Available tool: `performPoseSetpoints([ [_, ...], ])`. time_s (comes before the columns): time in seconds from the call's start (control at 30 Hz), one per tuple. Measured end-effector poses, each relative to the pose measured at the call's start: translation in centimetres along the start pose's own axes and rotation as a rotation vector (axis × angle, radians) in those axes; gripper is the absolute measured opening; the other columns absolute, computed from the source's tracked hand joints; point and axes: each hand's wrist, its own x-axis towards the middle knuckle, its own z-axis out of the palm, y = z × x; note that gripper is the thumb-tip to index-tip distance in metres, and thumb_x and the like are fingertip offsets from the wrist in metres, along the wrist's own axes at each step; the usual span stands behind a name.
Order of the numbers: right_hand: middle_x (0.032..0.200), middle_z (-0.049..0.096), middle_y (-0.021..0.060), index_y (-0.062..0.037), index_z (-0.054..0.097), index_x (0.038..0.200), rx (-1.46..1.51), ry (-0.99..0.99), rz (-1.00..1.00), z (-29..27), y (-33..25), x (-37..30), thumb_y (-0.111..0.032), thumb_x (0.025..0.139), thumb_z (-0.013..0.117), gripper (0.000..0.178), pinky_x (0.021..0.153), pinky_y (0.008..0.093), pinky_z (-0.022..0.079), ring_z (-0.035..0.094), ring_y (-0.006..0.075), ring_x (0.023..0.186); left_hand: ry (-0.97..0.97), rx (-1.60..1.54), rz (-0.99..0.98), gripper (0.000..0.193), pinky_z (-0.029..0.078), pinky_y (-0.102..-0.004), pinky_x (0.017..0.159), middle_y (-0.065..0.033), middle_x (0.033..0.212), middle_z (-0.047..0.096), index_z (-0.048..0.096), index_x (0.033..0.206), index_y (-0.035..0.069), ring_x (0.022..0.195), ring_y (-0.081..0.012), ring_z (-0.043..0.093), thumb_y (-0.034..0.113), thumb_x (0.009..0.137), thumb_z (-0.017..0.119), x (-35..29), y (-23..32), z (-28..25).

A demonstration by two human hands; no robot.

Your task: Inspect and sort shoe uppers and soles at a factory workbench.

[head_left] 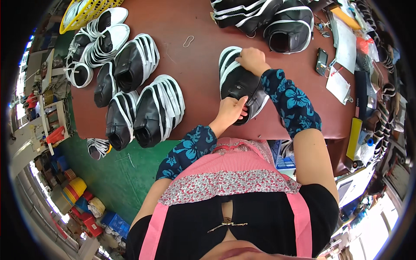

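A stack of black shoe uppers (237,82) with white edging lies on the brown-red table, close to its near edge. My right hand (253,60) is closed over the white-edged far end. At the near end, my left hand (230,113) pinches the collar opening, its thumb on the black surface and its fingers curled at the edge. What the fingertips do inside the opening is hidden. To the left stand nested stacks of similar black uppers (149,113) with white rims fanned out, and another such stack (130,69) is behind them.
More black uppers (288,32) are piled at the far right. White-and-black uppers (113,39) sit by a yellow basket (84,15) at far left. A handheld device (321,60) and papers (338,84) lie rightward. A small white loop (188,41) rests on the table (195,65).
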Motion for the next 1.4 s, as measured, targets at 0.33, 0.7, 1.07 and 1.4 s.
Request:
performPoseSetpoints([
  [0.33,0.1,0.083,0.0202,-0.0111,0.088,0.102,0.154,0.389,0.167,2.6,5.1,-0.5,-0.061,0.103,0.075,0.051,0.087,0.0567,0.063,0.08,0.0457,0.098,-0.043,0.012,-0.002,0.065,0.069,-0.0336,0.065,-0.0192,0.092,0.086,0.084,0.099,-0.014,0.076,-0.024,0.085,0.048,0.114,0.072,0.0,-0.6,0.0],
  [0.7,0.08,0.075,0.0157,0.0017,0.076,0.095,0.659,0.594,0.61,11.8,13.3,-17.7,-0.043,0.111,0.076,0.048,0.08,0.0418,0.063,0.071,0.0295,0.07,0.015,-0.438,-0.068,0.067,0.066,-0.0325,0.073,-0.0173,0.101,0.083,0.079,0.109,-0.01,0.082,-0.0228,0.082,0.055,0.115,0.069,-0.9,-2.3,-6.0],
  [1.07,0.097,0.08,0.0051,0.0003,0.074,0.123,1.518,0.561,0.345,16.3,1.9,-19.2,-0.024,0.113,0.078,0.027,0.068,0.0277,0.058,0.074,0.0104,0.083,-0.172,-1.015,0.035,0.045,0.054,-0.0313,0.087,-0.0012,0.106,0.065,0.064,0.144,0.003,0.096,-0.0161,0.061,0.032,0.113,0.078,-6.1,-4.7,-16.0],
  [1.4,0.117,0.078,0.005,-0.0015,0.076,0.125,1.732,-0.163,-0.217,2.3,-4.6,-21.8,-0.024,0.114,0.074,0.025,0.09,0.0304,0.058,0.075,0.0136,0.107,-0.121,-0.193,0.079,0.031,0.063,-0.0315,0.096,-0.0033,0.124,0.082,0.079,0.134,-0.002,0.106,-0.0114,0.076,0.012,0.107,0.084,-10.9,1.3,-10.2],
])
